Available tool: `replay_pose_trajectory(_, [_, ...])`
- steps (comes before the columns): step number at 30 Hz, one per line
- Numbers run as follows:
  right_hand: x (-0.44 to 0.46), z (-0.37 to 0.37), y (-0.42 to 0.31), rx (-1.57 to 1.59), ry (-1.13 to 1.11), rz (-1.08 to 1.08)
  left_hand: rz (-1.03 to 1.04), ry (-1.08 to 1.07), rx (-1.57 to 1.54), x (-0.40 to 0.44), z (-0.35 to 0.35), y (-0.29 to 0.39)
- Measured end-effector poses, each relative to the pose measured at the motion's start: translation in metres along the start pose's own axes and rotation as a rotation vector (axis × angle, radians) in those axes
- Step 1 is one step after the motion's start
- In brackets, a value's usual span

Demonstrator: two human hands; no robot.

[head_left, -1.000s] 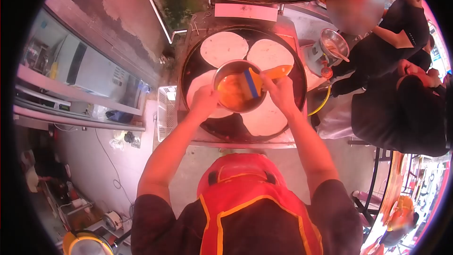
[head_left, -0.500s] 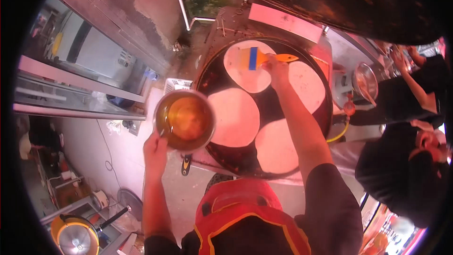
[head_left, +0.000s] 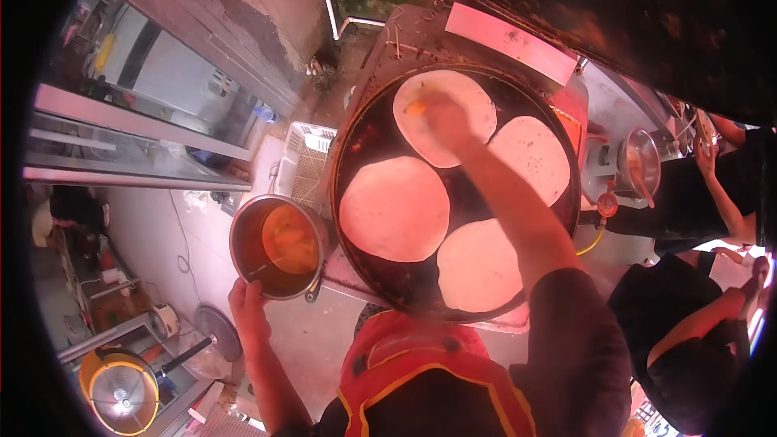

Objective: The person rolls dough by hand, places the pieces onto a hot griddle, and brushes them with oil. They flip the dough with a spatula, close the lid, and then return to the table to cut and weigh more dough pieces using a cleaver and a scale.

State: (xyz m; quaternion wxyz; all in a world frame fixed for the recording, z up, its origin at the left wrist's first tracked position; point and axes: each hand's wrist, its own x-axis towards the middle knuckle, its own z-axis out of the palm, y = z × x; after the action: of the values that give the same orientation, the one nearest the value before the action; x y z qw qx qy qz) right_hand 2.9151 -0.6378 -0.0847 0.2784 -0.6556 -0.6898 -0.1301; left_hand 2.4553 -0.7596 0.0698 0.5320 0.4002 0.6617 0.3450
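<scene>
See a dark cover (head_left: 639, 32) slanting across the upper right, clear of the griddle (head_left: 363, 139) at the centre. On it, count four flat dough rounds (head_left: 394, 210), laid out without overlapping; find no clear browning, only specks on the right-hand round (head_left: 532, 159). Judge the laying-out done, the cooking barely begun, the brushing unfinished; cannot tell which rounds have been coated. Left of centre, lower down, note a metal pot (head_left: 248, 231), holding yellowish liquid (head_left: 293, 236), gripped at the near edge by the left hand (head_left: 249, 311). Over the upper-centre round (head_left: 425, 143), spot the right hand (head_left: 447, 120) closed on a brush (head_left: 417, 107), blurred orange; cannot tell whether touching the dough.
</scene>
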Motion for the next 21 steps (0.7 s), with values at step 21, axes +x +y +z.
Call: replay_pose_trajectory(21, [-0.066,-0.090,-0.081,0.419,-0.127,0.551,0.061,-0.099,0.105,0.013,0.006,0.009])
